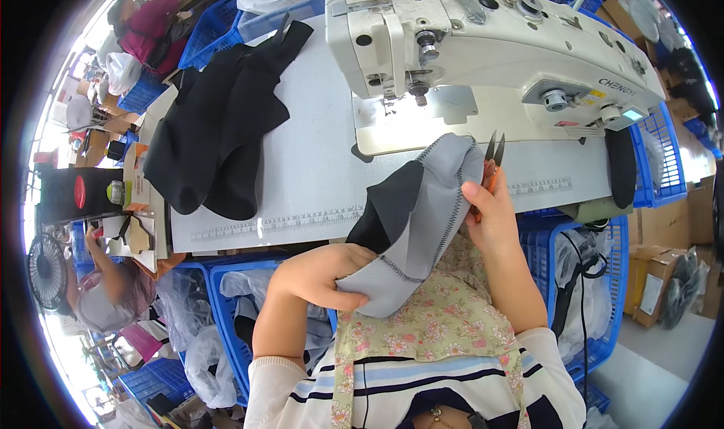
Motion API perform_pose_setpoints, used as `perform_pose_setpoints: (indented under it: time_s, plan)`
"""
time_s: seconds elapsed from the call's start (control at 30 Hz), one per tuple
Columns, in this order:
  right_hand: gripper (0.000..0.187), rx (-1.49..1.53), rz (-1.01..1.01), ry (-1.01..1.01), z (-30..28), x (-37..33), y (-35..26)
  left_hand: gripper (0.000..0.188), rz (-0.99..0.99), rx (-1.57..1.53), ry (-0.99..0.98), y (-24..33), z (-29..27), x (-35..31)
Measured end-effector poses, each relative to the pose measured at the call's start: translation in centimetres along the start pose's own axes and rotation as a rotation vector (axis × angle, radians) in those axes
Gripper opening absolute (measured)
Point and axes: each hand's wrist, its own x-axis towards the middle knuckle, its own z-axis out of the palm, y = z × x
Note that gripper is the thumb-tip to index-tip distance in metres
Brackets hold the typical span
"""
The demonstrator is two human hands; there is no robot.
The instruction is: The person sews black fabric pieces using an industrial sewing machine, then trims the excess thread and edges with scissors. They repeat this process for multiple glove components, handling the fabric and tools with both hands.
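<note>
Between my hands is a grey fabric piece point(426, 233) with dark zigzag stitching along its seams and a black side folded inward. My left hand point(320, 274) grips its lower left end, thumb on the grey face and fingers partly hidden by the cloth. At the upper right edge, my right hand point(494, 210) pinches the fabric with its thumb. The same hand also holds orange-handled thread snips point(494, 157), their dark blades pointing away from me and slightly apart. The piece is in front of a white sewing machine point(483, 52), whose lamp lights the needle area.
Black fabric pieces point(226, 127) lie on the left of the grey table point(309, 150), which has a ruler strip along its near edge. Blue baskets point(622, 278) with plastic bags stand below and beside it. Another person point(121, 293) sits at the far left, near a fan point(47, 272).
</note>
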Motion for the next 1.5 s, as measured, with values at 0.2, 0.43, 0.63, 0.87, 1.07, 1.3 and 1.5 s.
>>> perform_pose_setpoints:
  time_s: [0.2, 0.43, 0.63, 0.87, 1.07, 1.3, 1.5]
  plan:
    - [0.065, 0.042, -0.035, -0.009, -0.6, -0.4, 0.0, 0.022, -0.015, 0.096, 0.037, -0.8, -0.1, -0.4]
    - [0.066, 0.104, -0.081, -0.018, 0.4, -1.0, -0.8, 0.025, -0.025, 0.122, 0.026, -1.0, -0.1, -0.4]
    - [0.061, -0.012, -0.051, -0.04, -1.2, -0.9, -0.3, 0.031, -0.101, 0.323, 0.136, -0.9, 0.6, -0.9]
    - [0.034, -0.358, -0.238, -0.154, -3.5, -0.4, 0.0, 0.011, -0.306, 1.031, 0.152, 3.9, 3.4, -0.1]
    - [0.037, -1.059, -0.227, -0.493, 0.3, -4.9, -5.4, 0.031, -0.391, 1.384, -0.005, 6.0, 3.9, -0.1]
    - [0.035, -1.299, -0.243, -0.645, 2.1, -4.5, -6.2, 0.036, -0.49, 1.535, -0.13, 5.6, 5.2, 0.3]
    - [0.034, -1.412, -0.284, -0.743, 2.7, -3.3, -5.5, 0.037, -0.508, 1.505, -0.155, 5.1, 6.0, 0.6]
